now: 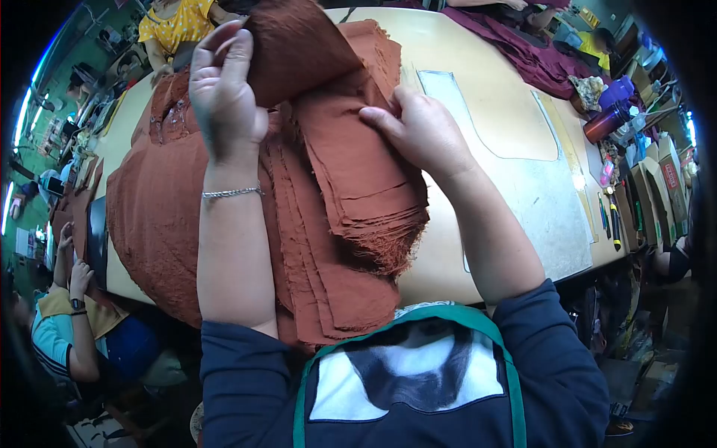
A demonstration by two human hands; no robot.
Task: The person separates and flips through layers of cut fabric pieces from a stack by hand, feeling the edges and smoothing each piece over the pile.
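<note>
A thick stack of rust-brown cut fabric pieces (366, 175) lies in front of me, with frayed edges at its near end. My left hand (228, 93) is raised at the stack's far left, its thumb and fingers closed at the edge of a lifted fabric flap (299, 56). The flap is folded up and slightly blurred. My right hand (433, 134) grips the stack's right edge, thumb on top and fingers partly hidden. More layered rust-brown fabric (160, 216) spreads under and left of my left forearm.
A grey pattern sheet (530, 209) with a curved outline lies on the pale table (441, 254) at right. Beyond are maroon cloth (515, 52), a tumbler (606, 122) and pens (614, 224). One person in yellow (175, 26) stands across; another (78, 313) works at left.
</note>
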